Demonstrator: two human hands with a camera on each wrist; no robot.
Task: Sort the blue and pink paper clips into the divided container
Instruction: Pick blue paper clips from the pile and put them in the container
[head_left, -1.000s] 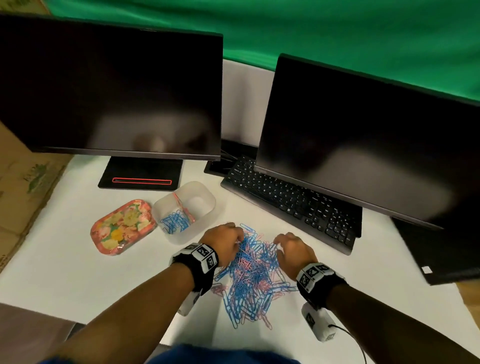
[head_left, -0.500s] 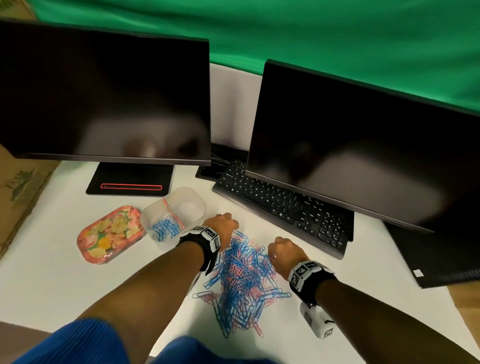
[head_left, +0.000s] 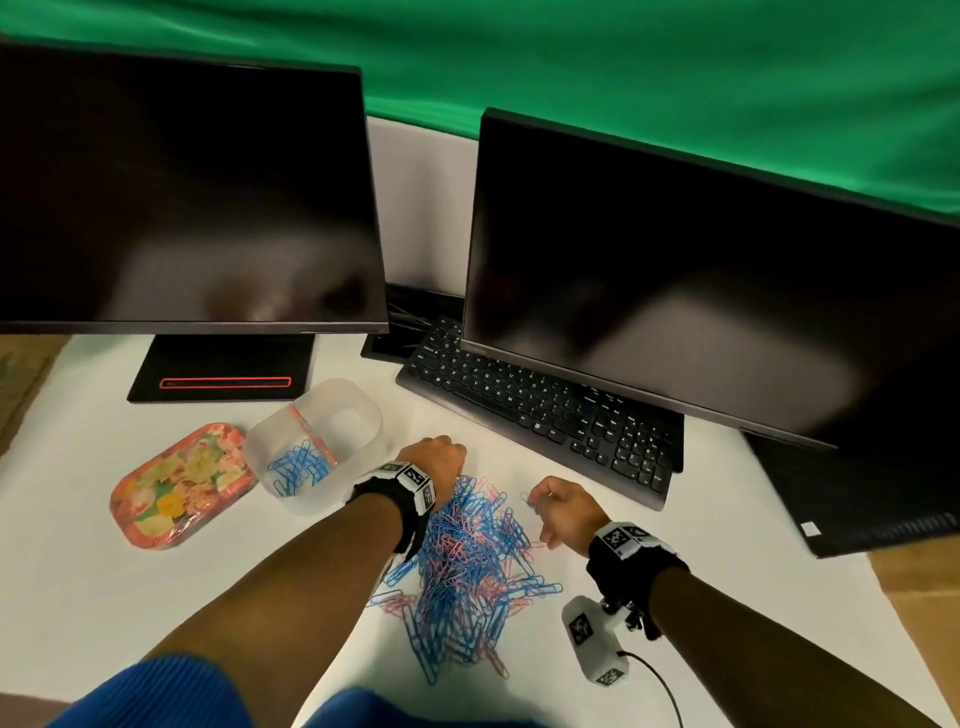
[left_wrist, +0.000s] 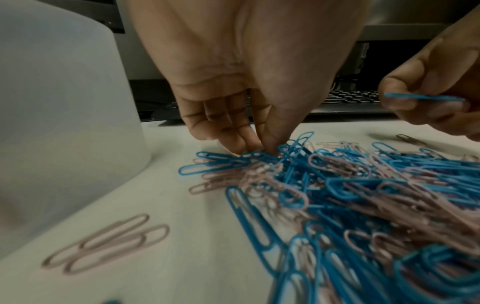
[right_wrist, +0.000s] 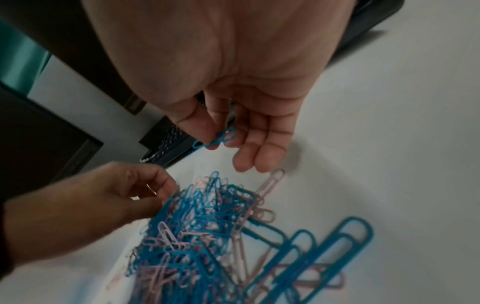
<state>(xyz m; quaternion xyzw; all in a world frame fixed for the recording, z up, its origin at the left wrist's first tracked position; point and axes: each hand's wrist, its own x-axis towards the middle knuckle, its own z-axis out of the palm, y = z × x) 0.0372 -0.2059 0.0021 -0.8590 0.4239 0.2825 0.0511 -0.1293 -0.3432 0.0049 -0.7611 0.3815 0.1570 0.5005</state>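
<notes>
A heap of blue and pink paper clips (head_left: 467, 566) lies on the white table in front of me. To its left stands the translucent divided container (head_left: 363, 415) with a pink divider; blue clips (head_left: 298, 467) fill its near compartment, and the far one looks empty. My left hand (left_wrist: 257, 151) is at the heap's far-left edge, thumb and fingertips pinched together on a blue clip on top. My right hand (right_wrist: 217, 142) hovers just right of the heap and pinches a single blue clip (right_wrist: 215, 138), which also shows in the left wrist view (left_wrist: 423, 96).
Two dark monitors (head_left: 675, 286) overhang the table's back. A black keyboard (head_left: 545, 410) runs just behind the hands. A floral tin tray (head_left: 176, 483) lies left of the container. Two loose pink clips (left_wrist: 109, 242) lie beside the container's wall.
My right hand has risen off the heap with a blue clip pinched in it. My left hand has shifted to the heap's far-left edge, closer to the container.
</notes>
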